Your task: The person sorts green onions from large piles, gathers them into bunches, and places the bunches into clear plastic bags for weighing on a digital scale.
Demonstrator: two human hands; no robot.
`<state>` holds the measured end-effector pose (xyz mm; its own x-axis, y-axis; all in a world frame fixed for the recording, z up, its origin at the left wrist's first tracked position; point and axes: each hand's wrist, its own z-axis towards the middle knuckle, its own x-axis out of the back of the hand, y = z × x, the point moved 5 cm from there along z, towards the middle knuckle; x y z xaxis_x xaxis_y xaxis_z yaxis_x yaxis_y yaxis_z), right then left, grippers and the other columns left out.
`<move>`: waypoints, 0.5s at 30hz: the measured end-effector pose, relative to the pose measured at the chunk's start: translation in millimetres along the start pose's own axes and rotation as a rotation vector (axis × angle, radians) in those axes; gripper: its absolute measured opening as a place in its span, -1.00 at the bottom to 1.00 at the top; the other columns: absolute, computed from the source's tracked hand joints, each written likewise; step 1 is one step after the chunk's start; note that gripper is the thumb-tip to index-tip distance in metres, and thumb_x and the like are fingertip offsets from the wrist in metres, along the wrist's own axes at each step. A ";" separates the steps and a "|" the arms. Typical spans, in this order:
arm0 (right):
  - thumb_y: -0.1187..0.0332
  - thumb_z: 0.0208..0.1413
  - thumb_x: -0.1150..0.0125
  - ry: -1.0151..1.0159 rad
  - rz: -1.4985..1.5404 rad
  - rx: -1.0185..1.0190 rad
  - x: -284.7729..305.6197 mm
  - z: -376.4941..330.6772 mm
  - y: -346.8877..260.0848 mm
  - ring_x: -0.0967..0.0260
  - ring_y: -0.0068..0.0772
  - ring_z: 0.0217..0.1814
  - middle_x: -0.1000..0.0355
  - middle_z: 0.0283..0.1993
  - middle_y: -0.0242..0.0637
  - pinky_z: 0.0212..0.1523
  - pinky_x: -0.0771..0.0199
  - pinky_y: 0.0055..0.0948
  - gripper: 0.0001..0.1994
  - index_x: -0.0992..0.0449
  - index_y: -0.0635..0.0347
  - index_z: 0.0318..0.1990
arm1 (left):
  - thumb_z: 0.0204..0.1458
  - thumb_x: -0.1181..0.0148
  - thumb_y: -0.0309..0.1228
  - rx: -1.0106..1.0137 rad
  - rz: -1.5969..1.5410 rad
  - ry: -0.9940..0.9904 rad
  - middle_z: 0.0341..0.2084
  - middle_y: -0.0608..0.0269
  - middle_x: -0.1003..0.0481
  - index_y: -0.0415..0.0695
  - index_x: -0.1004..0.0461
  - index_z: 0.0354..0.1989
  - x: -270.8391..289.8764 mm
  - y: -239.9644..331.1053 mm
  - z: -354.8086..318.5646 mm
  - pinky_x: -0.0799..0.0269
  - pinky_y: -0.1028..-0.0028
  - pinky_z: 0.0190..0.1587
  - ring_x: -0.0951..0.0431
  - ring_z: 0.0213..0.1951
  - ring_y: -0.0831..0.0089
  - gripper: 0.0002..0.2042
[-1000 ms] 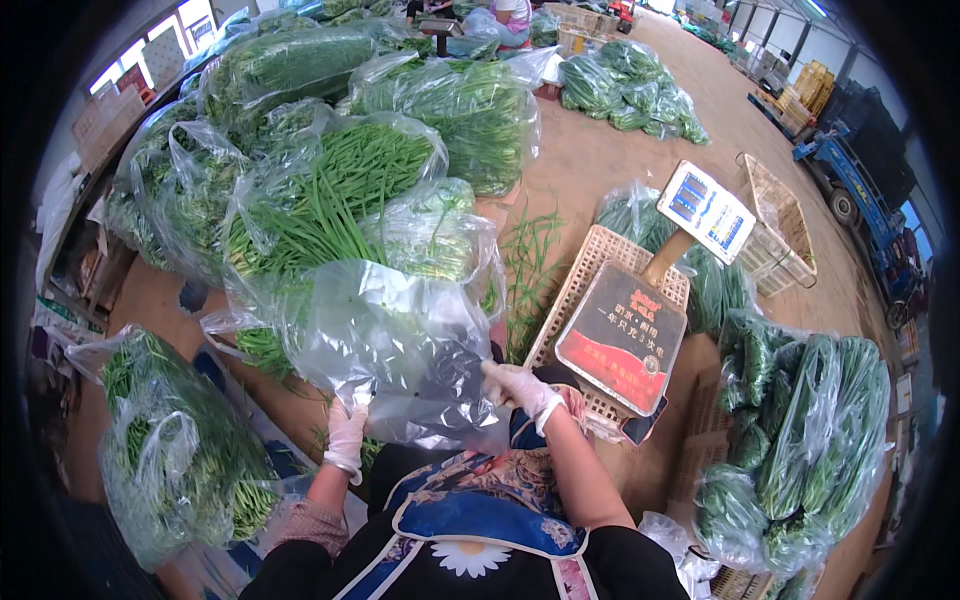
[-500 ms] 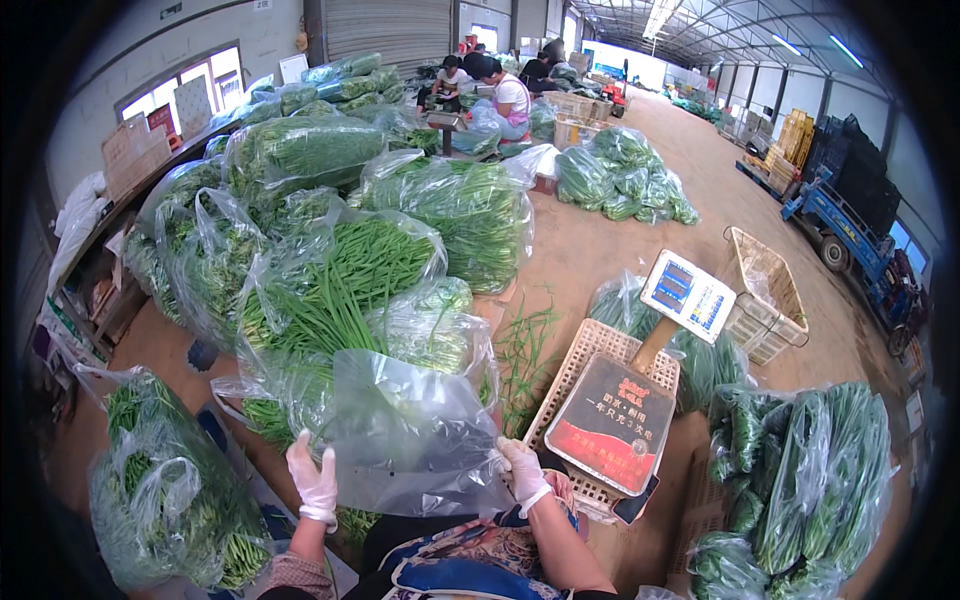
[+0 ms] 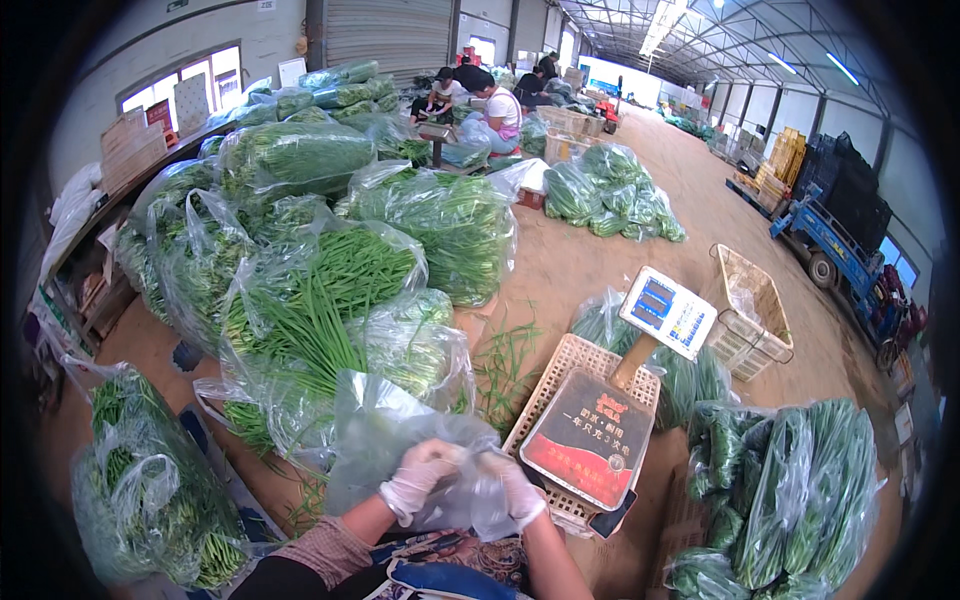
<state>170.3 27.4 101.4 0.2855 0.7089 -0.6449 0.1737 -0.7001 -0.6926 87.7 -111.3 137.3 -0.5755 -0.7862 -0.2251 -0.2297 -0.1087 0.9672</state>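
Both our white-gloved left hand (image 3: 424, 472) and white-gloved right hand (image 3: 512, 486), in the head view, curl their fingers on a crumpled, translucent plastic bag (image 3: 372, 450), near long green stalks (image 3: 318, 312), just left of a black-and-red, flat-topped scale (image 3: 588, 438).

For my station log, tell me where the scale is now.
In the head view, the scale sits right of centre on a pale perforated crate, just to the right of the gloved right hand.

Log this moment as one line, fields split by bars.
left hand: gloved, gripping clear bag | right hand: gloved, gripping same bag | scale: on beige crate, right of hands | long greens: beyond bag
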 end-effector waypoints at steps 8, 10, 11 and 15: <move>0.36 0.03 -0.15 0.047 -0.523 0.259 21.6 17.5 8.9 -0.28 -0.64 -0.40 -0.40 -0.39 -0.39 -0.36 -0.31 -0.60 -0.84 -0.48 0.27 -0.30 | -0.01 -0.25 -0.34 -0.120 0.360 0.051 -0.20 0.11 -0.48 -0.26 -0.50 -0.36 -27.9 32.9 5.1 -0.39 0.46 -0.08 -0.47 -0.18 0.46 -0.79; 0.40 0.06 -0.12 0.117 -0.585 0.289 6.3 14.4 -2.0 -0.26 -0.66 -0.41 -0.41 -0.36 -0.39 -0.41 -0.27 -0.64 -0.86 -0.47 0.29 -0.29 | -0.12 -0.35 -0.32 -0.170 0.649 0.151 -0.30 0.08 -0.48 -0.29 -0.47 -0.35 -16.7 16.2 19.8 -0.43 0.50 -0.20 -0.48 -0.28 0.51 -0.71; 0.41 0.07 -0.11 0.125 -0.572 0.318 10.0 14.6 -1.5 -0.27 -0.66 -0.40 -0.42 -0.36 -0.39 -0.40 -0.29 -0.64 -0.88 -0.46 0.28 -0.30 | -0.11 -0.34 -0.30 -0.141 0.623 0.085 -0.33 0.11 -0.48 -0.29 -0.47 -0.35 -10.3 7.8 21.9 -0.43 0.49 -0.23 -0.47 -0.34 0.50 -0.70; 0.47 0.07 -0.14 0.267 -0.027 0.318 44.0 -15.2 -19.3 -0.39 -0.58 -0.35 -0.46 -0.32 -0.31 -0.32 -0.41 -0.60 -0.92 -0.43 0.24 -0.28 | -0.04 -0.25 -0.35 -0.041 0.120 -0.019 -0.47 0.23 -0.49 -0.25 -0.45 -0.35 14.5 2.1 24.7 -0.44 0.44 -0.31 -0.47 -0.46 0.49 -0.79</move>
<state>193.9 70.8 91.3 0.5264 0.6501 -0.5480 -0.1031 -0.5910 -0.8001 59.5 -107.9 133.1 -0.6118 -0.7835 -0.1088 -0.1257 -0.0396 0.9913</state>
